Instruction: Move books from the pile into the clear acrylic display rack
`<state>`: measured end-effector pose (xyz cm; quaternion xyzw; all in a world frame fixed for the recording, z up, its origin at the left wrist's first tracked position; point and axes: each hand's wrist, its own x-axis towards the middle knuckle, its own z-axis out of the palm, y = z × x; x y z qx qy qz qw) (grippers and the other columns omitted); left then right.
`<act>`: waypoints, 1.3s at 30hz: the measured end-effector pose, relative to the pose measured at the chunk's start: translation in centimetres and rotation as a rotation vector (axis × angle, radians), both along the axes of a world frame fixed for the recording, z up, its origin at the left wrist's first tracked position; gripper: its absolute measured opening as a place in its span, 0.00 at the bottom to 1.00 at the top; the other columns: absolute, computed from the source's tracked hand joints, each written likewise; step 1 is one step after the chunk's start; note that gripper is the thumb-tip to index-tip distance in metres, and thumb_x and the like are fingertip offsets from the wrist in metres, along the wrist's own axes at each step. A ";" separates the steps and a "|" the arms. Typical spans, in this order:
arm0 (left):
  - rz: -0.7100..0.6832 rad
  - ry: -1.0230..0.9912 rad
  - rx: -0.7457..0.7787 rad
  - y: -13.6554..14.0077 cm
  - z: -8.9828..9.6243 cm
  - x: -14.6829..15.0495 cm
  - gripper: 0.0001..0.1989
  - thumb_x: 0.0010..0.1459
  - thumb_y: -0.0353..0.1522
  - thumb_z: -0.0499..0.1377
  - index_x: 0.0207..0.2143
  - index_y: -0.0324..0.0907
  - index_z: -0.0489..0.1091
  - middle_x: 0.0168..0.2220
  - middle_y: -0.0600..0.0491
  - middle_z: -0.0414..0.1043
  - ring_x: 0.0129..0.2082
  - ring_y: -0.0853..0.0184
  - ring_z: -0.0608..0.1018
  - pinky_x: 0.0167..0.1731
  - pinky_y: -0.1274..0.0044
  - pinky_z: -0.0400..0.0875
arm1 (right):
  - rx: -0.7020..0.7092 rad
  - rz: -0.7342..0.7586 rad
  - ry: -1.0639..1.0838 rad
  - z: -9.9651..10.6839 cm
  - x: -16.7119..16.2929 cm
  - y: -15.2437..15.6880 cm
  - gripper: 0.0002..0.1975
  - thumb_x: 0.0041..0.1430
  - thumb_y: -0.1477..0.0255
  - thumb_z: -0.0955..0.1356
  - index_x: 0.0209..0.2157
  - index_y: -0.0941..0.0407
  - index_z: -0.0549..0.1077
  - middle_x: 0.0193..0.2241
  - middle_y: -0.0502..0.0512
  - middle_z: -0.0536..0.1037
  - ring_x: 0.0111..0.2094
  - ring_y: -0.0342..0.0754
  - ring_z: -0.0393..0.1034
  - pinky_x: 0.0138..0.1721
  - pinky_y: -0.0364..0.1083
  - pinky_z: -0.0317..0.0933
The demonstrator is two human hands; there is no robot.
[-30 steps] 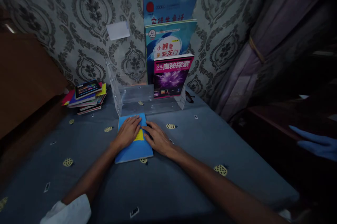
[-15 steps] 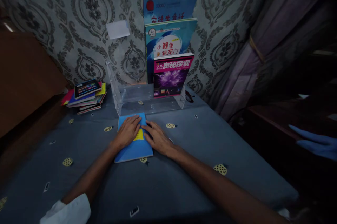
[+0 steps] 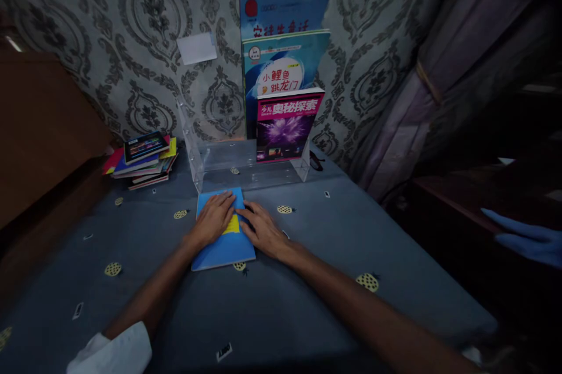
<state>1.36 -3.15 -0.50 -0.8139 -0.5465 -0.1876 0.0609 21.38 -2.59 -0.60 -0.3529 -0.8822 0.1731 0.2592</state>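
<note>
A blue book (image 3: 223, 254) with a yellow patch on its cover lies flat on the table in front of me. My left hand (image 3: 215, 216) rests palm down on its upper left part, fingers stretched out. From the right, my right hand (image 3: 262, 229) lies over the book's right edge, with its fingers extended onto the cover. Neither hand is wrapped around anything. Just behind the book stands a clear acrylic rack (image 3: 219, 178). It holds a purple and pink book (image 3: 285, 128) in front, a teal book (image 3: 281, 61) behind it and a taller blue book (image 3: 285, 8) at the back.
A loose stack of books (image 3: 144, 160) sits at the back left. Dark glasses (image 3: 316, 161) lie beside the rack's right end. A pineapple-print cloth (image 3: 307, 298) covers the table. Patterned wallpaper and a tied curtain (image 3: 399, 122) stand behind. A blue glove-like shape (image 3: 531, 239) shows at far right.
</note>
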 end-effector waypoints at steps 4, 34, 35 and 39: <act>-0.002 -0.006 0.007 0.0 -0.1 -0.1 0.20 0.70 0.35 0.47 0.59 0.41 0.67 0.62 0.45 0.69 0.63 0.59 0.70 0.62 0.62 0.64 | 0.018 0.002 0.035 -0.5 0.1 0.2 0.20 0.66 0.71 0.64 0.57 0.57 0.72 0.60 0.66 0.69 0.60 0.57 0.64 0.61 0.59 0.60; 0.230 -0.082 0.055 -0.3 0.4 -4.2 0.20 0.67 0.36 0.45 0.52 0.44 0.73 0.52 0.47 0.77 0.52 0.54 0.76 0.49 0.63 0.75 | 0.043 -0.026 -0.066 1.7 -3.2 5.2 0.13 0.67 0.70 0.65 0.51 0.55 0.75 0.52 0.59 0.74 0.54 0.56 0.62 0.53 0.56 0.62; 0.226 -0.085 0.057 -0.3 0.4 -4.3 0.20 0.67 0.36 0.45 0.51 0.44 0.74 0.52 0.47 0.77 0.52 0.55 0.77 0.49 0.63 0.75 | 0.035 -0.028 -0.054 1.6 -3.1 5.3 0.14 0.68 0.71 0.64 0.52 0.55 0.74 0.53 0.58 0.75 0.53 0.56 0.62 0.53 0.55 0.62; 0.215 -0.091 0.056 -0.4 0.5 -4.3 0.21 0.67 0.36 0.45 0.51 0.44 0.74 0.51 0.47 0.77 0.51 0.55 0.77 0.47 0.64 0.75 | 0.023 -0.030 -0.053 1.3 -2.9 5.2 0.15 0.68 0.71 0.64 0.54 0.56 0.72 0.54 0.57 0.74 0.52 0.54 0.63 0.54 0.53 0.60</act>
